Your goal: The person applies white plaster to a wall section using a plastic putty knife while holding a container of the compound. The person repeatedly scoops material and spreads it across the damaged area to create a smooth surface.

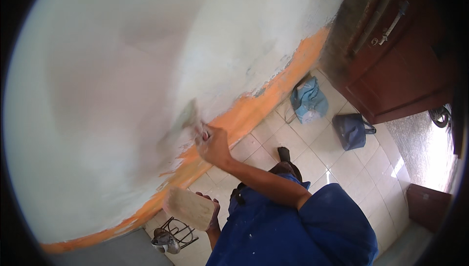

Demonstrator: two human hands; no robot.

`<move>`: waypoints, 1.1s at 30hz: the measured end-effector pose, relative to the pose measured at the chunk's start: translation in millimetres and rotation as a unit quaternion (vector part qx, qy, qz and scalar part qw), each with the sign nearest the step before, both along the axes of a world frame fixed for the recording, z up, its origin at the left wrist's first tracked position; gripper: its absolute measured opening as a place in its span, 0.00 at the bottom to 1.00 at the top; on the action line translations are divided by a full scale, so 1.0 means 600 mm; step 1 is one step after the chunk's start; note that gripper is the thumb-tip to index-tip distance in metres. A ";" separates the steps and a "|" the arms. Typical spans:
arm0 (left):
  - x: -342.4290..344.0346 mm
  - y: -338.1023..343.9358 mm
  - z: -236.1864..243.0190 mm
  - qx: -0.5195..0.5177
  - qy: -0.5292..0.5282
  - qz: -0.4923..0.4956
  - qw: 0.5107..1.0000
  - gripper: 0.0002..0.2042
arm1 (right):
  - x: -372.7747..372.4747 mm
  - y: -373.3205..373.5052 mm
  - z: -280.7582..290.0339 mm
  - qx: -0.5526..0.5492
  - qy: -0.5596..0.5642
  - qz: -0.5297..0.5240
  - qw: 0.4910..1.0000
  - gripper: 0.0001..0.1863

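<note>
My right hand is closed around a putty knife, its broad blade against the pale, patchy wall. Blade and fingers are partly smeared by motion. Lower and nearer my body, my left hand grips one end of a cream rectangular board or shallow tray, held out beside the wall. Whether it carries any filler I cannot tell. Whitish coating on the wall ends in a ragged edge over an orange band along its foot.
A light-blue bag or cloth bundle and a dark navy bag lie on the tiled floor. Beyond them hangs a brown door beside a bright doorway. A dark metal rack with a roundish item stands low at left.
</note>
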State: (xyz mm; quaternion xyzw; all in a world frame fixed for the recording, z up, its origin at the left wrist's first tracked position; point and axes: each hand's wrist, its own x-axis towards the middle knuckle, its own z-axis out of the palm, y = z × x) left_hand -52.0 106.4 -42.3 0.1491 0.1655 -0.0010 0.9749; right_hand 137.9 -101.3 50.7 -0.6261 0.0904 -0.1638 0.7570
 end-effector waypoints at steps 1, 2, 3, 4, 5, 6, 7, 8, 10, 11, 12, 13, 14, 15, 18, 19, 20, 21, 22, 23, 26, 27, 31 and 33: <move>0.006 -0.005 0.004 0.006 0.010 0.000 1.000 0.30 | -0.016 0.002 0.016 0.058 -0.027 0.044 0.997 0.08; 0.008 -0.009 0.006 0.016 -0.004 -0.013 1.000 0.30 | -0.029 0.006 0.009 0.032 -0.034 0.042 0.998 0.09; 0.011 -0.011 0.010 0.027 -0.019 -0.027 0.999 0.30 | -0.041 0.006 -0.005 0.006 -0.042 0.040 0.998 0.11; 0.011 -0.011 0.013 0.038 -0.034 -0.038 0.998 0.31 | -0.051 0.007 -0.027 -0.020 -0.049 0.039 0.998 0.12; 0.013 -0.010 0.012 0.011 -0.040 -0.041 0.998 0.31 | -0.054 0.009 -0.078 0.010 0.009 0.026 1.000 0.10; 0.012 -0.003 0.003 -0.018 -0.045 -0.040 0.998 0.31 | -0.055 -0.003 -0.121 0.071 0.074 0.030 0.994 0.08; 0.010 -0.001 -0.003 -0.048 -0.050 -0.040 0.997 0.31 | -0.055 -0.018 -0.165 0.134 0.138 0.025 0.981 0.07; 0.008 -0.003 -0.003 -0.039 -0.044 -0.030 0.998 0.31 | -0.049 -0.035 -0.191 0.227 0.210 0.032 0.950 0.05; 0.008 -0.010 0.004 -0.029 -0.032 -0.023 0.999 0.31 | -0.008 -0.025 -0.269 0.116 0.304 -0.169 0.931 0.04; 0.008 -0.011 0.005 -0.031 -0.027 -0.019 0.999 0.31 | 0.017 -0.020 -0.292 0.136 0.280 -0.153 0.938 0.04; 0.006 -0.010 0.003 -0.045 -0.024 -0.018 0.999 0.31 | 0.043 -0.013 -0.298 0.157 0.256 -0.137 0.944 0.06; 0.005 -0.006 -0.001 -0.048 -0.022 -0.018 0.998 0.31 | 0.069 -0.007 -0.303 0.178 0.231 -0.123 0.948 0.07; 0.002 0.000 -0.009 -0.050 -0.019 -0.014 0.998 0.31 | 0.097 0.007 -0.284 0.137 0.206 -0.132 0.960 0.08; -0.002 0.008 -0.020 -0.043 -0.015 -0.012 0.999 0.31 | 0.117 0.025 -0.252 0.096 0.182 -0.142 0.968 0.10; -0.015 0.013 -0.030 -0.030 -0.047 0.007 0.998 0.32 | 0.099 0.067 -0.085 -0.044 0.101 -0.128 0.986 0.07; -0.010 0.006 -0.025 -0.030 -0.054 0.007 0.998 0.33 | 0.086 0.069 -0.058 -0.035 0.079 -0.101 0.991 0.05; -0.008 -0.001 -0.020 -0.029 -0.062 0.008 0.998 0.33 | 0.074 0.065 -0.050 -0.019 0.085 -0.064 0.994 0.04; 0.000 -0.012 -0.003 -0.031 -0.061 0.009 0.998 0.34 | 0.062 0.058 -0.046 -0.002 0.091 -0.030 0.995 0.04; 0.004 -0.018 0.004 -0.032 -0.060 0.010 0.998 0.34 | 0.049 0.052 -0.041 0.015 0.097 0.003 0.995 0.04; 0.002 -0.013 0.005 -0.017 -0.069 0.003 0.997 0.34 | 0.028 0.050 -0.030 0.015 0.046 0.014 0.999 0.04; -0.001 -0.008 -0.006 0.008 -0.086 -0.005 0.996 0.35 | -0.031 0.053 -0.021 0.015 -0.030 0.030 0.999 0.06; 0.000 -0.006 -0.010 0.012 -0.081 -0.002 0.997 0.35 | -0.045 0.058 -0.034 0.025 0.001 0.021 0.999 0.07; -0.002 -0.002 -0.018 -0.023 -0.090 0.003 0.996 0.37 | -0.030 0.042 -0.102 -0.010 0.184 -0.032 0.982 0.08; 0.001 -0.004 -0.022 -0.032 -0.100 -0.004 0.994 0.37 | 0.007 0.041 -0.114 -0.007 0.135 -0.082 0.987 0.06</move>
